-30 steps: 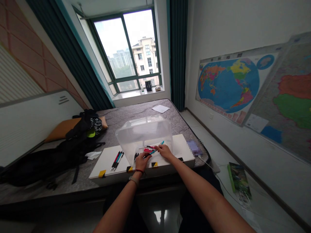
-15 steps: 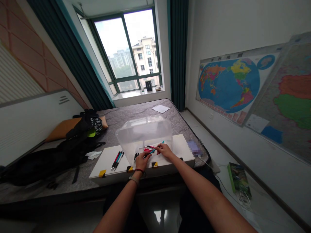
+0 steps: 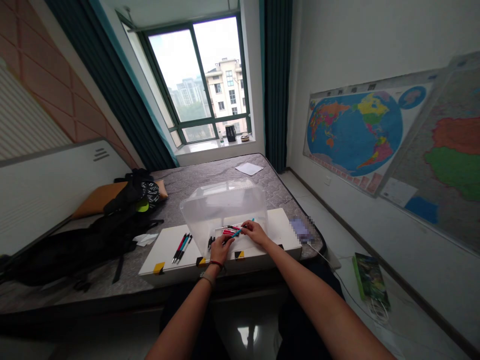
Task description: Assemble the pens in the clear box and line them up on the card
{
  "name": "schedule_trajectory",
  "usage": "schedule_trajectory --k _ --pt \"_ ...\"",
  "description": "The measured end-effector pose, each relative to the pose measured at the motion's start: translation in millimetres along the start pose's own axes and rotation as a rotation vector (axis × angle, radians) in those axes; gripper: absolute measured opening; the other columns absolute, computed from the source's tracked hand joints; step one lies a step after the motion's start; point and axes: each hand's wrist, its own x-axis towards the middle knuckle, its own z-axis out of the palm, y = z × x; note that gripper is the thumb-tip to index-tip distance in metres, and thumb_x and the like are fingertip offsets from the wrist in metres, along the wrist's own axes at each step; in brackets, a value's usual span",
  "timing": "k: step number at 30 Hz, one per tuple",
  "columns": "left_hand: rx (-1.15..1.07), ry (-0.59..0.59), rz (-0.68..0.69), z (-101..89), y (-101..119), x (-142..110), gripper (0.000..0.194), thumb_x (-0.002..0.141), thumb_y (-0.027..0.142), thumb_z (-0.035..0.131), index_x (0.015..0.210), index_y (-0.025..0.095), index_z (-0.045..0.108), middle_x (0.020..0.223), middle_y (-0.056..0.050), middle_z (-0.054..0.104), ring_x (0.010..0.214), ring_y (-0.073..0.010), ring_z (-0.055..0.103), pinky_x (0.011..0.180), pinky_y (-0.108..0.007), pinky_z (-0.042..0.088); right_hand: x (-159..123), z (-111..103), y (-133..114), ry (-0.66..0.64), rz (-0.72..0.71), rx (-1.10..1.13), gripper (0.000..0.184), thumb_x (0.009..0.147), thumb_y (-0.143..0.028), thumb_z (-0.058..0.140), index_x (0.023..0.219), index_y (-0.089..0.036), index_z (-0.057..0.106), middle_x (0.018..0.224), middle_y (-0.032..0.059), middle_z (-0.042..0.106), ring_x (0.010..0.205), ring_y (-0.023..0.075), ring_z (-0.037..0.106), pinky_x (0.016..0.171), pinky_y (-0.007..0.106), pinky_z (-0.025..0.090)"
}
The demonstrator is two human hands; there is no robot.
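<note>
Between my two hands is a blue pen (image 3: 237, 233), tilted up to the right. My right hand (image 3: 254, 233) pinches its upper part. The fingertips of my left hand (image 3: 220, 248) are closed at its lower end. Just behind the hands, red and black pen parts (image 3: 228, 231) lie in front of a clear plastic bin (image 3: 225, 202) that rests on its side. A few black pieces (image 3: 210, 243) are beside my left hand. Farther left, several pens (image 3: 182, 248) in red, blue, black and white lie side by side on the white board (image 3: 159, 245).
The white board sits on a grey mattress (image 3: 180, 177). A crumpled tissue (image 3: 145, 239) and a black bag (image 3: 75, 250) are on the left. On the right, a blurred purple device (image 3: 301, 229) has a white cable. A paper sheet (image 3: 249, 169) lies farther back.
Both hands keep nearly the same pose around the blue pen. The whole view has shifted very slightly; nothing else has visibly moved.
</note>
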Motion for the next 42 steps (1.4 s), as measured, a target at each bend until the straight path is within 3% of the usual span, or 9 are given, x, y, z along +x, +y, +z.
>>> schedule_trajectory --k 6,10,14,20,23,27,34,38,42 --pt "0.061 -0.035 0.000 -0.5 -4 2 0.024 0.084 0.042 0.057 0.092 0.025 0.071 0.084 0.000 0.073 0.080 -0.0176 0.067 0.077 -0.030 0.052 1 0 3 -0.003 0.036 -0.051 0.037 0.072 -0.051 0.068 0.085 -0.017 0.064 0.070 0.0031 0.067 0.067 0.0176 0.062 0.066 0.029 0.046" --pt "0.008 -0.011 -0.020 0.1 -5 2 0.018 0.078 0.039 0.065 0.088 0.025 0.071 0.088 0.000 0.073 0.083 -0.0175 0.068 0.080 -0.031 0.052 -2 1 -4 0.044 0.056 -0.277 0.039 0.081 -0.056 0.058 0.070 -0.019 0.059 0.056 0.0000 0.060 0.056 0.0142 0.055 0.059 0.025 0.040" --pt "-0.035 -0.007 -0.036 -0.2 -2 1 0.019 0.076 0.039 0.067 0.086 0.023 0.071 0.087 -0.001 0.074 0.084 -0.0187 0.068 0.082 -0.033 0.053 -4 2 -10 0.081 0.026 -0.403 0.046 0.082 -0.059 0.053 0.059 -0.019 0.051 0.055 -0.0018 0.054 0.057 0.0130 0.048 0.057 0.024 0.035" --pt "-0.019 -0.137 0.002 -6.0 0 6 0.034 0.086 0.041 0.055 0.114 0.024 0.067 0.098 -0.002 0.074 0.101 -0.0207 0.066 0.091 -0.035 0.051 -3 0 -10 0.085 0.042 -0.193 0.041 0.084 -0.058 0.051 0.068 -0.020 0.052 0.052 -0.0031 0.052 0.053 0.0136 0.050 0.058 0.025 0.040" --pt "-0.021 -0.191 0.027 -6.9 -2 9 0.029 0.087 0.037 0.052 0.106 0.025 0.071 0.098 -0.002 0.074 0.102 -0.0207 0.066 0.093 -0.036 0.050 -3 -1 -10 0.074 0.039 -0.111 0.037 0.083 -0.057 0.053 0.076 -0.020 0.053 0.054 -0.0029 0.056 0.053 0.0141 0.053 0.060 0.026 0.042" --pt "-0.076 -0.184 -0.028 -3.9 -7 12 0.022 0.078 0.037 0.064 0.093 0.024 0.075 0.095 -0.003 0.074 0.092 -0.0212 0.067 0.090 -0.037 0.051 -3 -1 -9 0.076 0.041 -0.086 0.038 0.081 -0.057 0.055 0.073 -0.020 0.052 0.051 -0.0039 0.054 0.050 0.0128 0.050 0.057 0.025 0.041" --pt "-0.245 -0.238 -0.118 -5.1 -7 16 0.038 0.063 0.036 0.078 0.095 0.017 0.073 0.078 -0.005 0.071 0.076 -0.0188 0.065 0.076 -0.032 0.051 -3 1 -9 0.124 0.049 -0.115 0.043 0.079 -0.058 0.056 0.060 -0.021 0.048 0.044 -0.0061 0.045 0.044 0.0110 0.041 0.051 0.024 0.034" --pt "-0.219 -0.304 -0.076 -7.2 1 15 0.051 0.065 0.037 0.077 0.112 0.018 0.068 0.084 -0.004 0.071 0.081 -0.0191 0.064 0.082 -0.033 0.050 -3 -1 -14 0.110 0.045 -0.069 0.043 0.079 -0.058 0.057 0.060 -0.021 0.049 0.044 -0.0052 0.047 0.044 0.0115 0.042 0.053 0.025 0.036" --pt "-0.222 -0.389 -0.039 -7.7 7 15 0.038 0.080 0.046 0.061 0.106 0.019 0.071 0.102 -0.007 0.072 0.098 -0.0217 0.063 0.094 -0.035 0.045 -2 -3 -11 0.103 0.038 0.038 0.041 0.080 -0.059 0.057 0.067 -0.020 0.054 0.048 -0.0039 0.052 0.047 0.0121 0.047 0.055 0.025 0.039"
